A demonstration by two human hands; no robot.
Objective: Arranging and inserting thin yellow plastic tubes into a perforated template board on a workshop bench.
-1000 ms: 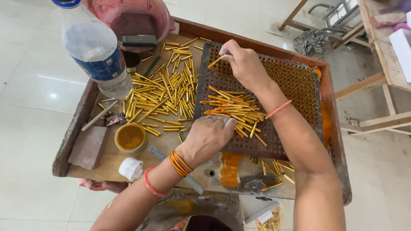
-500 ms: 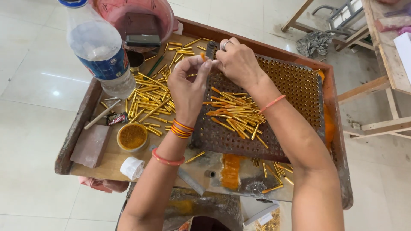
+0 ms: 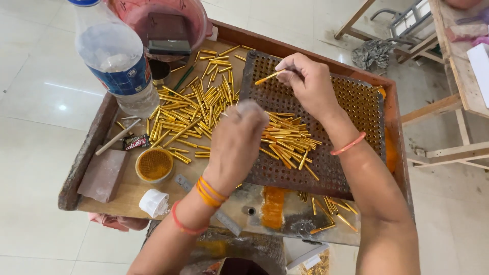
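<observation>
Over the dark perforated metal plate (image 3: 356,109), the right hand (image 3: 308,84) pinches one thin golden tube (image 3: 268,77) near its far-left corner, slanted toward the holes; left hand (image 3: 235,142) hovers above the pile, fingers curled, blurred.

Below me the floor (image 3: 35,153) is pale, glossy tile, cream-white, with thin grout lines crossing it. A soft spot of light (image 3: 62,107) reflects on the tile at my left, and a longer pale streak runs beside it, so the light falls from above. My worktop (image 3: 127,191) is a low wooden tray-like board with raised, worn brown edges, sitting just above that floor. At my upper right stands a bare wooden frame (image 3: 433,109) of light timber, its legs and cross rails angling over the tile. A crumpled grey rag (image 3: 374,53) lies on the floor near that frame, beside a grey metal bracket (image 3: 402,18).
</observation>
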